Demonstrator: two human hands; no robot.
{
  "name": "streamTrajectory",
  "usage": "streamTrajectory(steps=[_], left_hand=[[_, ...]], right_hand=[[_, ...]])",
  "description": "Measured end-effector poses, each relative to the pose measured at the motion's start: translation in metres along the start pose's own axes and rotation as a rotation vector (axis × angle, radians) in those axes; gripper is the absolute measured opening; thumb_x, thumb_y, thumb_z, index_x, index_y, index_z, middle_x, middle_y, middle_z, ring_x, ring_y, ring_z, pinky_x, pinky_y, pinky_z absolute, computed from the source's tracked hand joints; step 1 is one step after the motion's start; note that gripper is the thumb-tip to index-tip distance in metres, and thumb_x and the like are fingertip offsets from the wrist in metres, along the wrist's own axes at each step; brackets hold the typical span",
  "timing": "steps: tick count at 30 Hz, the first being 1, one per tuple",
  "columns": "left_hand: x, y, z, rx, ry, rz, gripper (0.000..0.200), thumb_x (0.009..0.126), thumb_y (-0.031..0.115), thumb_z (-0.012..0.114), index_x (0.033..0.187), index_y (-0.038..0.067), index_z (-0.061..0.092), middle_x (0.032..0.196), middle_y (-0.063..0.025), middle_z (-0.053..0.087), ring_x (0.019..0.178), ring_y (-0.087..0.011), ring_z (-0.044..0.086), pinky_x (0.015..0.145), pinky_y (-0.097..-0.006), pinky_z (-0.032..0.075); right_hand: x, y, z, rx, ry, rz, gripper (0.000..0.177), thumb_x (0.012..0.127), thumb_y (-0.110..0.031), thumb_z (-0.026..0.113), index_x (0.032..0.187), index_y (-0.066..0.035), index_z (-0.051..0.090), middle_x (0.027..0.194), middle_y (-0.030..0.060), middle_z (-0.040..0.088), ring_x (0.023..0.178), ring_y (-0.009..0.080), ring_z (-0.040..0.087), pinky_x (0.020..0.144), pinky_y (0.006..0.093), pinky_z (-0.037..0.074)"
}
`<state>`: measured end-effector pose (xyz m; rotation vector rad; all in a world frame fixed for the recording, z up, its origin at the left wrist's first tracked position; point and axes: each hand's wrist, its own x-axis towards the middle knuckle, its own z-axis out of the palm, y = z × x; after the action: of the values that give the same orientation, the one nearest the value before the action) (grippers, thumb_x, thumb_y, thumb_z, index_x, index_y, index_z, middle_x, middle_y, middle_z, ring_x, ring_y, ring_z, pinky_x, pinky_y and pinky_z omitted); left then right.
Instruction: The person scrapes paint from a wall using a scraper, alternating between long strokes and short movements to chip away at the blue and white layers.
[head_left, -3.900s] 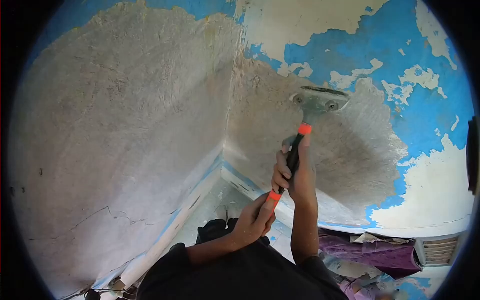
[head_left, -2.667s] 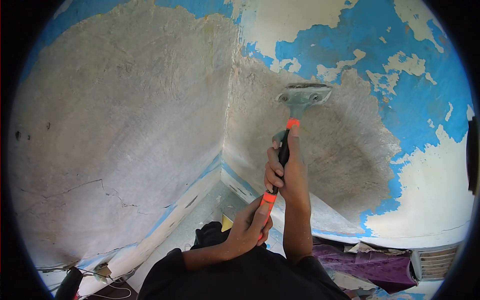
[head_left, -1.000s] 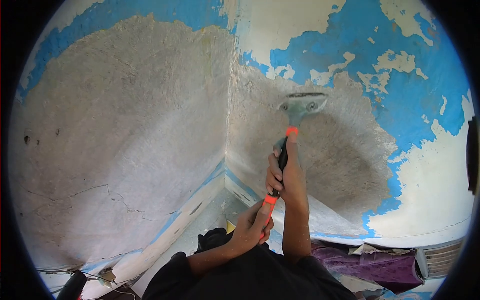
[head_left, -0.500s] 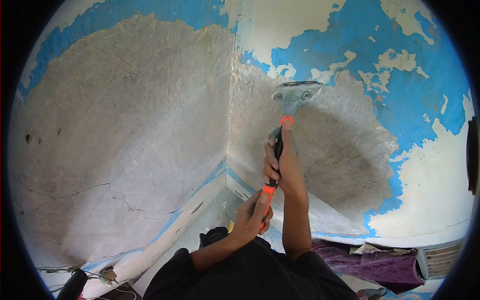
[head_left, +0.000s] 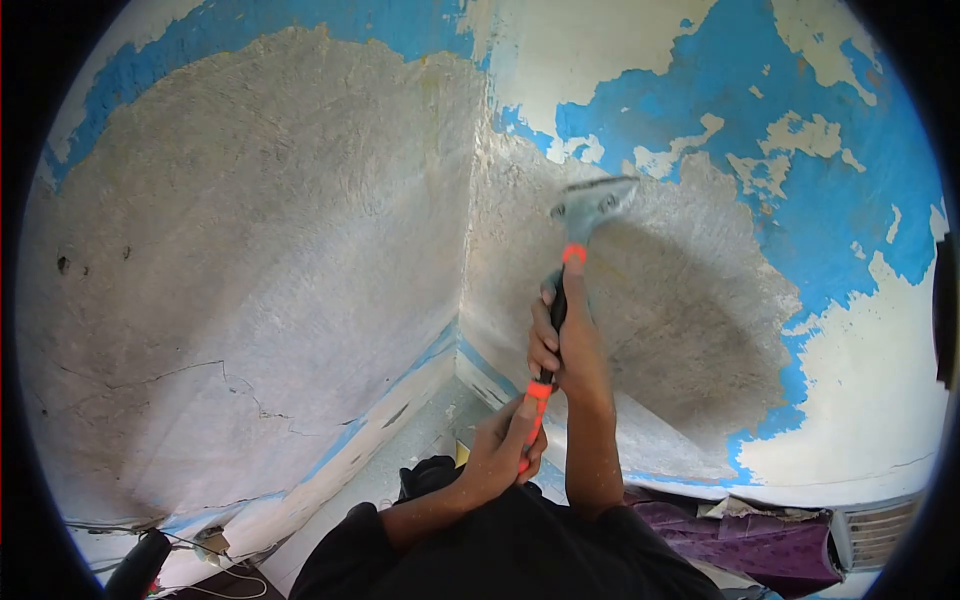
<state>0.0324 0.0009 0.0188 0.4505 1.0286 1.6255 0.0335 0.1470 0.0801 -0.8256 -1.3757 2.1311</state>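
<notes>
A long-handled scraper [head_left: 597, 200] with a wide metal head and a black and orange handle is in both my hands. Its slightly blurred head lies over the bare grey patch of the right wall [head_left: 690, 290], just below the ragged edge of blue and cream paint. My right hand [head_left: 568, 330] wraps the black upper part of the handle, thumb stretched along it towards the head. Lower down, my left hand [head_left: 505, 445] is closed round the orange end of the handle.
The left wall [head_left: 260, 220] meets the right one at a corner. Purple cloth [head_left: 770, 545] lies at the lower right beside a white vent [head_left: 880, 535]. Wires and a black object [head_left: 140, 570] are at the lower left.
The scraper's head has moved slightly down and tilted, its right end now higher. Both hands keep their hold on the handle. The view has shifted a little.
</notes>
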Motion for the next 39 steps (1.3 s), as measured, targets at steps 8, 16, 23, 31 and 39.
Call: streamTrajectory(steps=[8, 16, 23, 31, 39], left_hand=[[0.008, 0.003, -0.005, -0.006, 0.026, 0.000, 0.055, 0.103, 0.042, 0.037, 0.137, -0.002, 0.041, 0.063, -0.0023, 0.043, 0.042, -0.0077, 0.039, 0.041, -0.0219, 0.033], [0.011, -0.005, -0.008, 0.012, 0.025, 0.014, 0.055, 0.104, 0.042, 0.035, 0.136, -0.002, 0.041, 0.063, -0.0024, 0.043, 0.042, -0.0081, 0.039, 0.041, -0.0218, 0.033], [0.003, -0.011, 0.000, -0.019, -0.004, -0.030, 0.055, 0.103, 0.043, 0.036, 0.135, -0.002, 0.042, 0.062, -0.0021, 0.043, 0.042, -0.0083, 0.040, 0.041, -0.0217, 0.033], [0.006, -0.004, 0.006, -0.055, 0.049, 0.018, 0.055, 0.103, 0.043, 0.037, 0.131, -0.004, 0.045, 0.062, -0.0022, 0.042, 0.042, -0.0088, 0.040, 0.040, -0.0223, 0.032], [0.013, -0.014, -0.002, -0.028, 0.106, 0.016, 0.053, 0.103, 0.043, 0.038, 0.123, -0.004, 0.048, 0.062, -0.0027, 0.043, 0.041, -0.0091, 0.040, 0.040, -0.0226, 0.032]], right_hand=[[0.011, 0.000, 0.002, -0.028, -0.017, -0.044, 0.057, 0.093, -0.068, 0.036, 0.081, -0.013, 0.040, 0.046, -0.0037, 0.026, 0.030, 0.0080, 0.028, 0.031, 0.0275, 0.034], [0.014, 0.005, -0.002, -0.034, -0.024, -0.002, 0.056, 0.093, -0.068, 0.037, 0.082, -0.013, 0.039, 0.047, -0.0034, 0.026, 0.031, 0.0080, 0.026, 0.032, 0.0267, 0.032], [0.008, 0.013, -0.013, -0.028, -0.034, 0.016, 0.056, 0.093, -0.067, 0.037, 0.081, -0.013, 0.038, 0.048, -0.0038, 0.027, 0.032, 0.0078, 0.025, 0.032, 0.0264, 0.032], [0.011, 0.000, -0.003, -0.071, -0.037, 0.019, 0.057, 0.092, -0.068, 0.037, 0.079, -0.013, 0.037, 0.047, -0.0040, 0.027, 0.031, 0.0077, 0.025, 0.032, 0.0264, 0.032], [0.020, 0.007, -0.005, -0.061, -0.061, -0.009, 0.055, 0.093, -0.068, 0.038, 0.080, -0.014, 0.037, 0.047, -0.0037, 0.027, 0.030, 0.0082, 0.026, 0.031, 0.0267, 0.032]])
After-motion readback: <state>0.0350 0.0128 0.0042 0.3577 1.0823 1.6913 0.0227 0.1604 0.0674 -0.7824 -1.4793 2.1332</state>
